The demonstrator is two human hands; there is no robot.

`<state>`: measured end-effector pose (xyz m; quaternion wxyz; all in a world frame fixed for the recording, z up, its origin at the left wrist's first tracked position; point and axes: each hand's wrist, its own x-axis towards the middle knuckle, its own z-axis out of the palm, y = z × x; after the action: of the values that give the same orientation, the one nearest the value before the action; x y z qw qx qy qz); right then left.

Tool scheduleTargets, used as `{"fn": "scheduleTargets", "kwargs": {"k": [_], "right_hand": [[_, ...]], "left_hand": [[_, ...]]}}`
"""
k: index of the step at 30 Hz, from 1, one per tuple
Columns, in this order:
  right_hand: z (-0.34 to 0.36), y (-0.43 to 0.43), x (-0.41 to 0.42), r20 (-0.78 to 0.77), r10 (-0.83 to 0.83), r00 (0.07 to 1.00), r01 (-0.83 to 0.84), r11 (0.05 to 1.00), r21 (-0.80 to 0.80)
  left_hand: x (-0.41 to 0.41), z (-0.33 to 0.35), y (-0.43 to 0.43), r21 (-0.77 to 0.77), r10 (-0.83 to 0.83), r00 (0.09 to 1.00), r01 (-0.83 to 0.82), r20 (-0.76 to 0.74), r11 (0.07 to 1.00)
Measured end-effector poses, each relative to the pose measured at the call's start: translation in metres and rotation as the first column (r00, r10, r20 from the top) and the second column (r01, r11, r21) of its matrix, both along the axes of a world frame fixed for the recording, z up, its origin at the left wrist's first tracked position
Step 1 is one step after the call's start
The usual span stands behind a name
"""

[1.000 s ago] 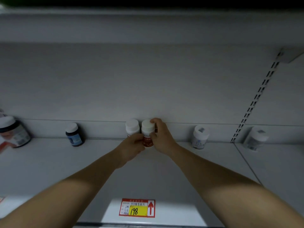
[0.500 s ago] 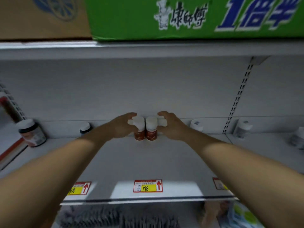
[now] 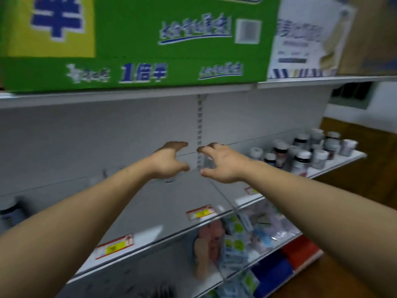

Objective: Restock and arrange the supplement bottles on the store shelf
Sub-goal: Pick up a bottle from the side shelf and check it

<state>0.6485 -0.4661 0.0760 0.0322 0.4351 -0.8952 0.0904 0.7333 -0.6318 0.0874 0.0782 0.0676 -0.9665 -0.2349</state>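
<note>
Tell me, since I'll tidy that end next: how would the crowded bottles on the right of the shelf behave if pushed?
The bottle cluster looks tall and narrow, so a shove high up would probably tip one. They stand packed together, so one falling likely knocks its neighbours. Plastic-looking caps suggest they are light and slide easily.

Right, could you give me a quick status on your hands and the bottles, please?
Left hand open, empty. Right hand open, empty. Bottle cluster on shelf to the right. Nothing between.

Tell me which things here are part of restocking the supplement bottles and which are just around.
Job: cluster of supplement bottles, shelf, left hand, right hand, both empty.
Around: green carton above, price tags, packets below.
</note>
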Motion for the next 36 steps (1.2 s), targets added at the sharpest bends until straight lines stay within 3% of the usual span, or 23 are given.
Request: {"fn": "scheduleTargets", "kwargs": {"k": [8,16,28,36], "right_hand": [[0.008,0.263,-0.064,-0.126,-0.310,0.942,0.318,0.947,0.047],[0.013,0.456,-0.117,-0.075,-0.562,0.824,0.565,0.824,0.045],[-0.013,0.527,-0.280,-0.011,-0.620,0.785,0.620,0.785,0.013],[-0.019,0.550,-0.411,0.040,-0.627,0.778,0.626,0.779,0.041]], "left_hand": [[-0.122,0.005,0.240,-0.003,-0.337,0.941,0.337,-0.024,0.942],[-0.218,0.000,0.400,0.018,-0.461,0.887,0.461,0.017,0.887],[-0.395,-0.022,0.480,0.098,-0.515,0.857,0.512,0.010,0.854],[-0.534,-0.047,0.517,0.290,-0.495,0.867,0.462,0.049,0.838]]}}
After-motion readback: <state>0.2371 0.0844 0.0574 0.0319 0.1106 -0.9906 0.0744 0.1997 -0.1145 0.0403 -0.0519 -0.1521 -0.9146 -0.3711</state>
